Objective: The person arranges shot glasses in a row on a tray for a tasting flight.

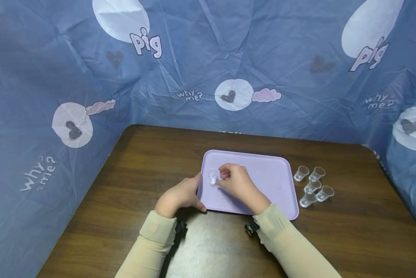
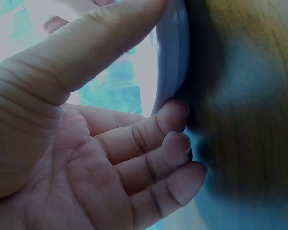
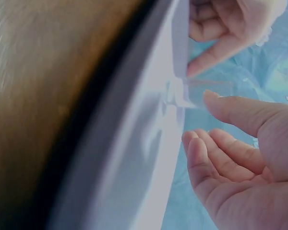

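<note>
A lilac tray point(image 1: 263, 181) lies on the table. My left hand point(image 1: 181, 195) rests at its near left corner, thumb by the front edge and fingers along the left side; in the left wrist view the fingertips point(image 2: 175, 115) meet the tray's rim. On the tray's left part stands a small clear plastic cup point(image 1: 212, 176), upright. Just right of it is my right hand point(image 1: 237, 179). In the right wrist view the thumb tip overlaps the cup point(image 3: 194, 93), and a gap shows between thumb and fingers; whether they touch the cup I cannot tell.
Several more clear cups point(image 1: 313, 186) stand grouped on the brown wooden table point(image 1: 152, 154), right of the tray. A blue printed cloth point(image 1: 201, 54) hangs behind the table and along its sides.
</note>
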The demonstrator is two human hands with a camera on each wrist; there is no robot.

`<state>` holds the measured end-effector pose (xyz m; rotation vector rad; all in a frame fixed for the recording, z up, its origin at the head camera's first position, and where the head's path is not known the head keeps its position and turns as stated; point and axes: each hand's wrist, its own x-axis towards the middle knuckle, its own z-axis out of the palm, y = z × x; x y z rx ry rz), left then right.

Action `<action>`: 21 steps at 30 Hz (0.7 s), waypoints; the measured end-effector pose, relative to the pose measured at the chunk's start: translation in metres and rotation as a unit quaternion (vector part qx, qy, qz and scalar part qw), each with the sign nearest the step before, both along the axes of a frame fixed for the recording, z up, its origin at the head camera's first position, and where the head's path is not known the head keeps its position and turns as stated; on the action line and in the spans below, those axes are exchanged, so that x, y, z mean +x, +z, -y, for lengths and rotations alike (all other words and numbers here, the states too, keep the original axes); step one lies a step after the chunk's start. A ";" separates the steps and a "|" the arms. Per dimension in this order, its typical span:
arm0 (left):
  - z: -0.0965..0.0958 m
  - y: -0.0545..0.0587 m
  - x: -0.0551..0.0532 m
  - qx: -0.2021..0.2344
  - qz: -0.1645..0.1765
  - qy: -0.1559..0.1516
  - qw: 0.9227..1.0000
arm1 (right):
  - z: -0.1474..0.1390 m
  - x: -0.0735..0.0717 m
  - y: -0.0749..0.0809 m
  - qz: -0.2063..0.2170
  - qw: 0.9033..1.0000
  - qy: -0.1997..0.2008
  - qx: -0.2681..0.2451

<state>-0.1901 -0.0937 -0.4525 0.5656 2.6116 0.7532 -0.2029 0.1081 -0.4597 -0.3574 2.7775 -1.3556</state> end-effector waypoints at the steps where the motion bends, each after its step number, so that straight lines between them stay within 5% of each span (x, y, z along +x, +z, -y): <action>1: 0.000 0.000 0.000 0.003 -0.001 0.000 1.000 | -0.003 0.002 0.002 -0.003 1.000 -0.002 -0.002; 21: 0.001 0.001 0.003 0.014 0.005 0.004 1.000 | -0.095 0.034 0.052 -0.075 0.994 -0.069 -0.028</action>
